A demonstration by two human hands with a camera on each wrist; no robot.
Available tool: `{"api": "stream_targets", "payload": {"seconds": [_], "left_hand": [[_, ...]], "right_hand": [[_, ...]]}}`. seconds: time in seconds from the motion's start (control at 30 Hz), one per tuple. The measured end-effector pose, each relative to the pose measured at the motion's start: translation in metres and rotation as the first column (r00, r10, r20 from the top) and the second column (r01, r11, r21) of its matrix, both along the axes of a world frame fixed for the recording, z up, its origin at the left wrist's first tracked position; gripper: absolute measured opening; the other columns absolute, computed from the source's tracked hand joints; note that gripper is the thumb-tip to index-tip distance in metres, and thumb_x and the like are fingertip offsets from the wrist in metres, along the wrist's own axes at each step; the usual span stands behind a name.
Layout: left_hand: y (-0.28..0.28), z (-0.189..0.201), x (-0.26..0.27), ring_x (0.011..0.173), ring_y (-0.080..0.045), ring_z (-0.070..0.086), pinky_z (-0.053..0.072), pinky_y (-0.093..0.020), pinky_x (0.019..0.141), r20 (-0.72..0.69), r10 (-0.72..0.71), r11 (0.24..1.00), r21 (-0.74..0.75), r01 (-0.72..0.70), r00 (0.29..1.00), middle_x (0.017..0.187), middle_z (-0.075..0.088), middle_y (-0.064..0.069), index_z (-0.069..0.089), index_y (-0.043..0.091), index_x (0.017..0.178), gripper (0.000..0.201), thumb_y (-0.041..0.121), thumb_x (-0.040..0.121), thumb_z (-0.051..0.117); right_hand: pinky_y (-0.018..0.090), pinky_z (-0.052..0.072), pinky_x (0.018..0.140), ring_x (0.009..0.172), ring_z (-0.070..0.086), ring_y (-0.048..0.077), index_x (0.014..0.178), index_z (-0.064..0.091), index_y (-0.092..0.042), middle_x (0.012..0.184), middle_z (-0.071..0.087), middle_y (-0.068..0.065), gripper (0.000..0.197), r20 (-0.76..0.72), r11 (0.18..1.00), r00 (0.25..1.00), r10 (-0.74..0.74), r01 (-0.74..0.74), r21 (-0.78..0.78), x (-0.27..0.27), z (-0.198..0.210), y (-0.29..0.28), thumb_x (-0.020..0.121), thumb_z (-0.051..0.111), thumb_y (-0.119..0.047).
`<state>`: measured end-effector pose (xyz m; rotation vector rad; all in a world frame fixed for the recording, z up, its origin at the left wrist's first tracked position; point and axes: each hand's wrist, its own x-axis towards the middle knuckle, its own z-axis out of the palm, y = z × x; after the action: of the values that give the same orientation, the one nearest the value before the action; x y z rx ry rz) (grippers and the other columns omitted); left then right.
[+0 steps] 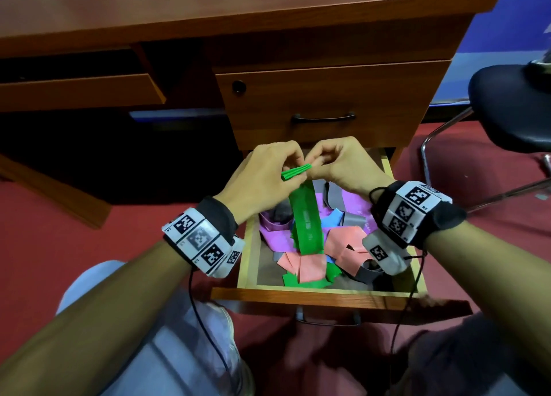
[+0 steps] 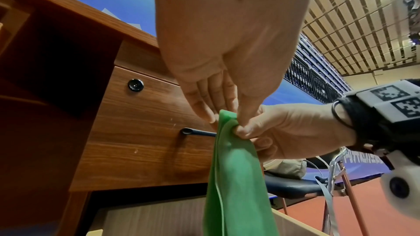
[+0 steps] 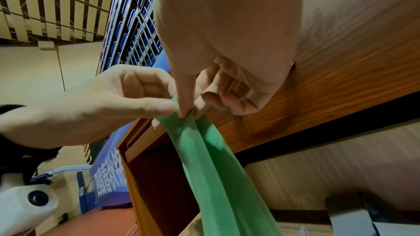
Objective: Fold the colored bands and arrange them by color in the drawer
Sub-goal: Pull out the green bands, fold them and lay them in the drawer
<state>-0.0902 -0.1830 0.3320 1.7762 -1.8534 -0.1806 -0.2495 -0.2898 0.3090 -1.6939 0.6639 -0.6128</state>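
head view caught both hands up over the back edge of the open drawer [image 1: 298, 291], working one green band [image 1: 307, 219]. left hand [image 1: 262, 175] pinched the bunched, pleated top end of it, and right hand [image 1: 343, 166] pinched the same end right alongside, the two hands touching. the rest of the band hung straight down, its tail trailing into the loose heap [image 1: 343, 240] of pink, purple, blue, grey and green bands lying unsorted on the drawer floor.

left wrist view showed the strip draped limp and thin, edges curling: soft, light, rubbery stuff, by the look of it, stretchy and likely a bit slick. judging from that, it would not hold a crease alone; best taken by the gathered end, flat between thumb and fingers, with each fold kept pressed. sorting looked barely begun.
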Motion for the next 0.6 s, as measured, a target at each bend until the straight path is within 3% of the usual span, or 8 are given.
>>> {"api": "stream_targets", "payload": {"seconds": [0.1,0.2,0.3,0.33,0.4,0.47,0.53,0.6], "left_hand": [[-0.003,-0.001,0.006,0.084,-0.013,0.066,0.056,-0.04,0.077,0.006,0.027,0.999,-0.033,-0.027,1.0,0.086,0.069,0.01,0.067,0.025,0.092,0.007,0.027,0.09,0.072],[-0.003,0.002,0.009,0.087,-0.018,0.066,0.055,-0.041,0.078,0.05,0.059,0.995,-0.088,-0.055,0.997,0.09,0.068,0.007,0.064,0.022,0.095,0.003,0.022,0.092,0.065],[-0.003,0.008,0.017,0.083,-0.015,0.064,0.054,-0.038,0.076,0.02,0.173,0.963,-0.211,-0.165,0.985,0.09,0.066,0.005,0.063,0.02,0.094,0.004,0.021,0.09,0.063],[-0.003,0.012,0.02,0.078,-0.012,0.062,0.054,-0.035,0.073,-0.028,0.219,0.943,-0.25,-0.219,0.975,0.086,0.066,0.006,0.064,0.019,0.091,0.005,0.021,0.087,0.065],[-0.002,0.018,0.025,0.07,-0.009,0.06,0.052,-0.028,0.066,-0.131,0.288,0.9,-0.3,-0.315,0.949,0.079,0.065,0.005,0.065,0.017,0.085,0.007,0.02,0.08,0.068],[0.001,0.02,0.026,0.067,-0.01,0.059,0.051,-0.026,0.063,-0.199,0.308,0.883,-0.305,-0.357,0.93,0.074,0.064,0.005,0.065,0.016,0.082,0.007,0.02,0.077,0.069],[0.003,0.021,0.027,0.065,-0.009,0.059,0.052,-0.027,0.062,-0.214,0.31,0.888,-0.284,-0.362,0.926,0.072,0.064,0.005,0.066,0.015,0.081,0.007,0.019,0.077,0.07],[0.004,0.02,0.028,0.065,-0.01,0.06,0.052,-0.028,0.062,-0.212,0.312,0.888,-0.283,-0.364,0.926,0.072,0.064,0.005,0.066,0.015,0.081,0.006,0.018,0.078,0.069]], "right_hand": [[0.012,0.045,0.055,0.054,0.059,0.002,0.092,0.065,0.015,0.072,0.065,0.015,0.021,0.026,0.999,0.999,0.024,-0.025,0.039,0.004,0.002,-0.003,0.076,0.078,0.01],[0.012,0.047,0.06,0.059,0.06,0.003,0.101,0.065,0.011,0.075,0.067,0.015,0.028,0.014,1.0,1.0,0.019,-0.019,-0.018,0.005,-0.002,-0.008,0.077,0.079,0.006],[0.024,0.051,0.064,0.064,0.06,0.01,0.101,0.064,-0.005,0.077,0.069,0.005,0.032,-0.238,0.978,0.971,0.013,-0.061,-0.199,0.004,-0.029,-0.019,0.077,0.084,-0.01],[0.03,0.052,0.065,0.064,0.06,0.012,0.098,0.064,-0.01,0.077,0.068,0.002,0.03,-0.405,0.958,0.914,0.025,-0.138,-0.252,0.002,-0.042,-0.021,0.077,0.085,-0.017],[0.028,0.049,0.07,0.071,0.062,0.015,0.096,0.067,-0.016,0.083,0.068,-0.001,0.024,-0.713,0.902,0.69,0.123,-0.378,-0.21,0.0,-0.066,-0.017,0.08,0.081,-0.026],[0.024,0.046,0.074,0.086,0.063,0.017,0.107,0.069,-0.017,0.098,0.07,0.0,0.028,-0.826,0.837,0.509,0.241,-0.54,-0.088,0.0,-0.086,-0.004,0.082,0.079,-0.025],[0.025,0.046,0.076,0.092,0.062,0.019,0.115,0.064,-0.019,0.105,0.068,0.0,0.039,-0.835,0.822,0.475,0.278,-0.567,-0.049,0.002,-0.101,0.004,0.081,0.08,-0.027],[0.027,0.046,0.075,0.093,0.06,0.021,0.111,0.059,-0.021,0.103,0.065,-0.001,0.038,-0.821,0.856,0.519,0.236,-0.512,-0.077,0.005,-0.107,0.006,0.081,0.08,-0.028]]}}
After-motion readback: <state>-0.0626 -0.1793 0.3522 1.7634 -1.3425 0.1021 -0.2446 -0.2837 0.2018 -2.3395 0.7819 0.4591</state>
